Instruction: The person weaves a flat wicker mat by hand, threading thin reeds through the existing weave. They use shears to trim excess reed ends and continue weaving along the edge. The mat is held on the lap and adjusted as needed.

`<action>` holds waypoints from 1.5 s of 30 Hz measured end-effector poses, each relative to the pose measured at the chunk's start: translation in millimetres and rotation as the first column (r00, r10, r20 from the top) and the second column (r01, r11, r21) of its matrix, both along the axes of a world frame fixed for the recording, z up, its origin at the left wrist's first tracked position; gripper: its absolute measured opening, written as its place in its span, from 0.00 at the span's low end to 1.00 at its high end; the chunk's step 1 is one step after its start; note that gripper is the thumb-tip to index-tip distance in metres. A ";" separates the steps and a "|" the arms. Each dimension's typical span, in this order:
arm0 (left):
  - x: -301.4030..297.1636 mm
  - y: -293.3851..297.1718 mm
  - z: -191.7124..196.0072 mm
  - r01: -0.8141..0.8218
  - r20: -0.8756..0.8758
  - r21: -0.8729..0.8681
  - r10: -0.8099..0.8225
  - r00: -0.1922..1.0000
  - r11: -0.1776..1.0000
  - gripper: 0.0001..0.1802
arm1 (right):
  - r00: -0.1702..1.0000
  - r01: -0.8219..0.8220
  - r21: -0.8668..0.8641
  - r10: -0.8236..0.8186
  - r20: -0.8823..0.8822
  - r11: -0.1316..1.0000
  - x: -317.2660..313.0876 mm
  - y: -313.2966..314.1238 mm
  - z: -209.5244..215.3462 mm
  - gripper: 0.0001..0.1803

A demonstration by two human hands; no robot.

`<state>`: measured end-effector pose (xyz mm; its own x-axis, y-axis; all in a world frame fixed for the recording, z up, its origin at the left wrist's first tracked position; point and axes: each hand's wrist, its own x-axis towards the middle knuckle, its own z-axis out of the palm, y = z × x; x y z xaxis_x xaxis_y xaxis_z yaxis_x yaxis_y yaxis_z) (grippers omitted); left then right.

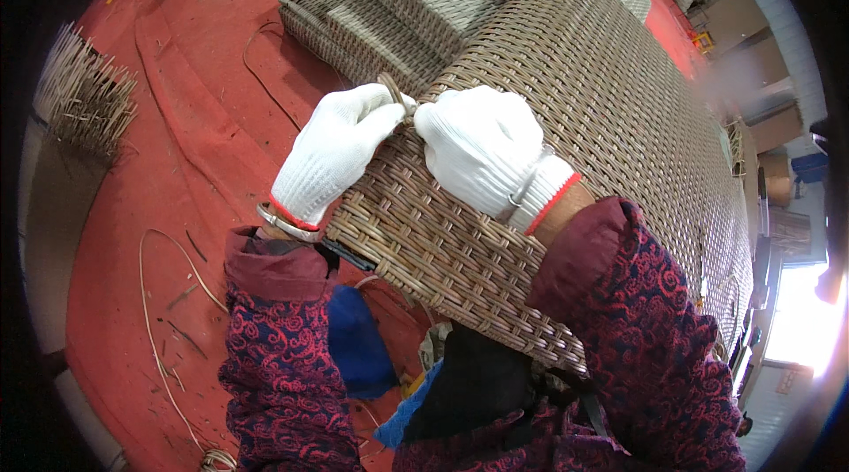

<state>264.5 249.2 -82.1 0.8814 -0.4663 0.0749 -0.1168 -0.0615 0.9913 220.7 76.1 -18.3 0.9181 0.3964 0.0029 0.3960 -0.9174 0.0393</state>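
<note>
With both gloved hands closed on the strip (pixel 395 94) at the left edge of the woven panel (pixel 566 118), the left hand (pixel 332 154) should keep it taut and flat while the right hand (pixel 482 147) presses the weave, judging by the 2 grips.

Single head-worn fisheye view, steeply downward and close over a woven panel (pixel 566 118) on red floor (pixel 195 145).

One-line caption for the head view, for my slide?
Two white-gloved hands, left and right, pinch a rattan strand at the edge of a woven wicker panel.
</note>
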 end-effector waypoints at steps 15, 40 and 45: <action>0.6 -17.2 2.1 -0.335 0.528 0.460 0.050 0.848 0.823 0.15 | 0.988 0.047 0.023 -0.050 0.145 0.999 -11.2 9.9 -15.5 0.09; 14.9 -26.8 4.3 -0.181 0.463 0.138 0.098 0.881 0.974 0.15 | 0.973 0.086 0.547 -0.188 0.133 0.833 -36.7 -12.5 -45.5 0.11; 14.6 -28.6 -0.6 -0.251 0.623 0.114 0.128 0.772 0.961 0.14 | 0.977 0.110 0.541 -0.191 0.095 0.834 -29.5 -12.3 -41.1 0.10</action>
